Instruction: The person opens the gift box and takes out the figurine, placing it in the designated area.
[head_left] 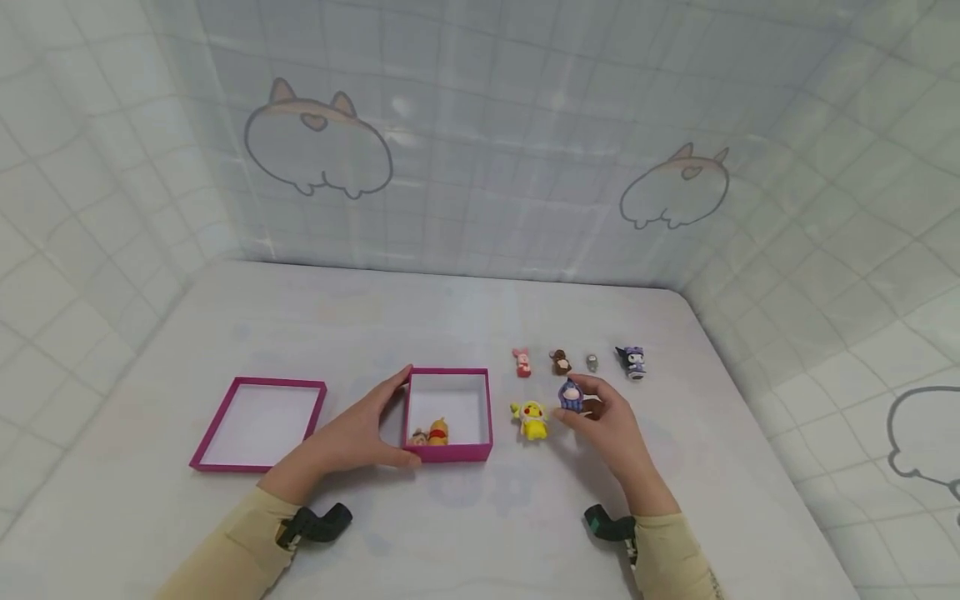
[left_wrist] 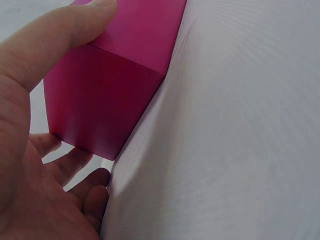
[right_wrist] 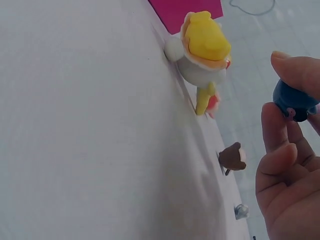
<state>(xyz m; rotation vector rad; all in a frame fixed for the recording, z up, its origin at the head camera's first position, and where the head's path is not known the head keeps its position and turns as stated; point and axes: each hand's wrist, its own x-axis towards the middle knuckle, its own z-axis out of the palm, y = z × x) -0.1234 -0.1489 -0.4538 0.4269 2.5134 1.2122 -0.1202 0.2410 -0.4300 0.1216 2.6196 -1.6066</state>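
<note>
My right hand [head_left: 609, 421] pinches a small blue-purple figurine [head_left: 572, 396] between thumb and fingers, above the table; the right wrist view shows its rounded blue body [right_wrist: 290, 97]. With thumb at the front and fingers at the back, my left hand [head_left: 358, 433] grips the left side of an open magenta box [head_left: 453, 453]. An orange bear figurine with a red top [head_left: 438, 432] and a small pale figurine [head_left: 418, 437] lie in the box's front left corner. Just left of my right hand lies a yellow figurine in a white hood [head_left: 533, 421].
Behind my right hand are a pink figurine [head_left: 522, 362], a brown one [head_left: 559, 362], a tiny grey one [head_left: 592, 362] and a purple-and-black one [head_left: 633, 362]. A shallow magenta-rimmed lid [head_left: 258, 468] lies left of the box. Patterned curtains [head_left: 480, 167] hang around the white table.
</note>
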